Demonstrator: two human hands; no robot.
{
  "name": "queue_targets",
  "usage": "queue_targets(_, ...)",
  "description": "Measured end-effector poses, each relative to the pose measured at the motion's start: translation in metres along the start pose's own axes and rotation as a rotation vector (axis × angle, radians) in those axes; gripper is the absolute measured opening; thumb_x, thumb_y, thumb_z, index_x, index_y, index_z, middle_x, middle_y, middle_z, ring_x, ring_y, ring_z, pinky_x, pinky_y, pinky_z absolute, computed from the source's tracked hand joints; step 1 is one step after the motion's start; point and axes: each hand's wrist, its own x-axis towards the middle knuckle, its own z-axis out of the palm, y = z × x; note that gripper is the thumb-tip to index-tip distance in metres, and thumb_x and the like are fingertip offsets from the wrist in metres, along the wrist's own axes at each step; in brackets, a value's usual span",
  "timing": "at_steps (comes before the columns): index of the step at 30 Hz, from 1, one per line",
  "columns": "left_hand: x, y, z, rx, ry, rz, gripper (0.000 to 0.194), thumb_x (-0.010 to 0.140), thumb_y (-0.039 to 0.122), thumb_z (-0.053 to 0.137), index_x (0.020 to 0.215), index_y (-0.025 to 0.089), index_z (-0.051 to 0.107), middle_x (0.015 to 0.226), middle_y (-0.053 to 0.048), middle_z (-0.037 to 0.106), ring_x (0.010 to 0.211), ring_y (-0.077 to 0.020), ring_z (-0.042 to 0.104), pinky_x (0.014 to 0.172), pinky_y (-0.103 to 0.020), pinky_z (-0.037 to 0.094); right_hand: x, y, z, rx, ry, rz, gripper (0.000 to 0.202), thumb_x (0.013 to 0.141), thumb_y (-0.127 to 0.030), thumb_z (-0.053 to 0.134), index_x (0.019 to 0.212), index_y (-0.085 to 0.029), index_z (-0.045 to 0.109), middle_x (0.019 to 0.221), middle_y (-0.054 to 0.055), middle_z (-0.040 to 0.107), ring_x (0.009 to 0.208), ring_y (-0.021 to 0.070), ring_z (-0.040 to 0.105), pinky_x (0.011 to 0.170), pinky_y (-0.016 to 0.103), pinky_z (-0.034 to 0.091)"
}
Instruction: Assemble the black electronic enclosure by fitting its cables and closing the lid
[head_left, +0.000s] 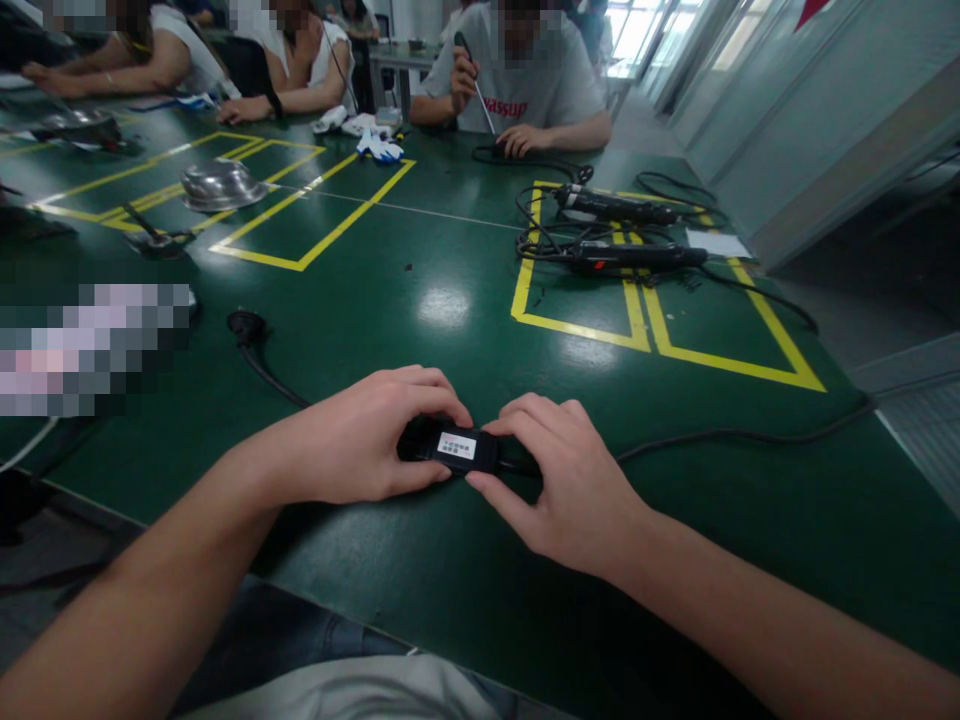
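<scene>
A small black box [486, 455] with a white printed label [456, 446] lies on the green table [405, 320] near its front edge. My left hand [375, 435] grips its left end between thumb and fingers. On the right end, the thumb and fingers of my right hand [562, 475] pinch the box from both sides. A black cable [697, 438] runs off to the right from behind my right hand. Left of my left hand, another black cable leads to a black plug [246, 326] on the table.
Black corded tools [637, 257] lie at the back right among yellow tape lines. A metal bowl [221, 186] and blue-white gloves [380, 147] are farther back. Across the table, a person [517, 90] holds a long thin tool; others sit at the left. A blurred-out object [97, 345] lies left.
</scene>
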Motion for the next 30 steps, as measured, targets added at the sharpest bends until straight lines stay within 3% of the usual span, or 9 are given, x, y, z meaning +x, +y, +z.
queue_targets(10, 0.0018, -0.0014, 0.0006, 0.023, -0.014, -0.011, 0.025, 0.089, 0.023, 0.084, 0.113, 0.023, 0.076, 0.106, -0.002, 0.075, 0.101, -0.0230, 0.066, 0.093, -0.035, 0.049, 0.0019, -0.0007, -0.0021, 0.024, -0.057, 0.022, 0.016, 0.098, -0.028, 0.075, 0.107, -0.020, 0.066, 0.104, 0.008, 0.074, 0.092, 0.0271, 0.068, 0.082, 0.042, 0.040)
queue_targets(30, 0.0010, -0.0003, 0.0030, -0.002, -0.003, -0.012, 0.024, 0.087, 0.019, 0.083, 0.108, 0.023, 0.072, 0.102, -0.001, 0.069, 0.098, -0.0225, 0.063, 0.090, -0.034, 0.048, 0.0005, 0.0020, 0.0022, 0.002, 0.000, -0.032, 0.015, 0.100, -0.031, 0.070, 0.105, -0.019, 0.064, 0.098, 0.007, 0.071, 0.086, 0.0251, 0.065, 0.082, 0.041, 0.040)
